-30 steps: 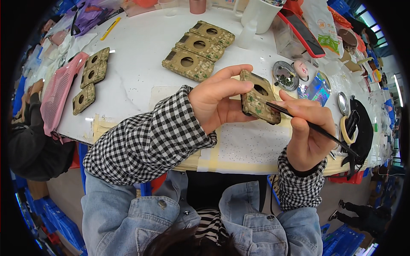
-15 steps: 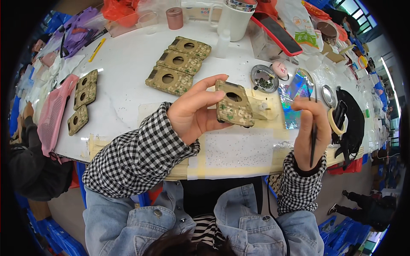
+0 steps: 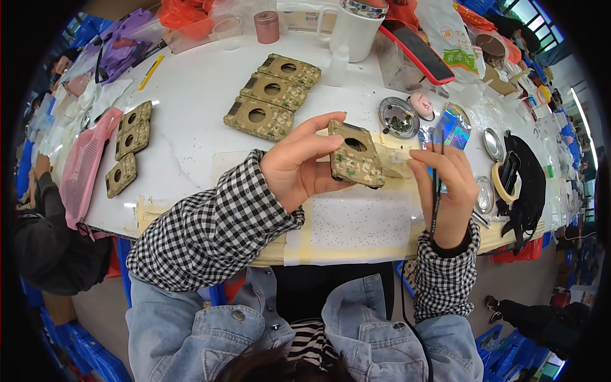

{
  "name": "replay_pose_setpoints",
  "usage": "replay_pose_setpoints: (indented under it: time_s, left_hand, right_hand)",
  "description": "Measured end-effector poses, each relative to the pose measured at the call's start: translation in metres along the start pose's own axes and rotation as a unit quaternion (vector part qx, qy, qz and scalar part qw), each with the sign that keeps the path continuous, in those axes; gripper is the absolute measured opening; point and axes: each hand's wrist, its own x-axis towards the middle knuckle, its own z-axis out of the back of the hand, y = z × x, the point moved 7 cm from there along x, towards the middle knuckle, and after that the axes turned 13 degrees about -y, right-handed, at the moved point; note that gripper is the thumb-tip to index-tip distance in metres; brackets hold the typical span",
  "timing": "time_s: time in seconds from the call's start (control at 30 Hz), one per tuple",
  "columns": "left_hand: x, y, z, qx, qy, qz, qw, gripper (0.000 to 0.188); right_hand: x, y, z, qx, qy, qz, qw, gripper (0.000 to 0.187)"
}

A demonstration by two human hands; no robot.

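1. The left hand (image 3: 299, 162) pinches a camouflage-patterned case (image 3: 358, 167) by its near edge, thumb on top and fingers beneath, its round opening facing up, above the worktable (image 3: 184, 137).
2. The right hand (image 3: 453, 197), fingers curled, carries a slender dark tool (image 3: 435, 204) pointing away from the wearer; its fingertips hover near a small whitish piece (image 3: 399, 156) (whether they touch it, one cannot tell).
3. Below the hands lies a white sheet (image 3: 356, 226) scattered with tiny specks.
4. Just beyond, three matching cases (image 3: 270, 93) sit in a touching row; a round dish (image 3: 400, 118) of dark bits stands to their right.
5. Farther out, a white mug (image 3: 354, 35) stands beside a red-edged phone (image 3: 420, 54), while a pink mesh basket (image 3: 89, 169) flanks the table's left side.
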Motion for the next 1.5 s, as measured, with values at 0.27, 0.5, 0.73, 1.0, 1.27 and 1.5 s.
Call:
replay_pose_setpoints:
  time_s: [0.27, 0.5, 0.73, 1.0, 1.27, 1.5]
  left_hand:
    - [-0.004, 0.002, -0.003, 0.035, -0.011, 0.007, 0.999, 0.052]
    - [-0.001, 0.003, -0.001, -0.013, 0.006, 0.012, 1.0, 0.058]
    - [-0.004, 0.003, -0.003, 0.035, -0.009, 0.009, 0.999, 0.051]
    - [-0.003, 0.001, -0.004, 0.032, -0.005, 0.009, 0.999, 0.052]
    - [-0.003, -0.001, -0.004, 0.042, 0.005, -0.01, 0.999, 0.053]
    - [-0.001, -0.002, -0.004, 0.0, 0.006, -0.006, 1.0, 0.059]
  right_hand:
    - [0.011, 0.022, 0.008, 0.214, -0.048, -0.081, 0.972, 0.011]
    - [-0.001, 0.013, -0.023, 0.362, -0.008, -0.236, 0.902, 0.007]
    - [-0.002, 0.013, -0.025, 0.364, 0.004, -0.236, 0.901, 0.008]
    - [-0.002, 0.006, -0.018, 0.361, -0.048, -0.288, 0.885, 0.008]
    - [0.003, -0.009, 0.0, 0.004, -0.056, -0.082, 0.995, 0.01]
    - [0.0, -0.006, -0.011, -0.003, 0.018, -0.047, 0.999, 0.025]
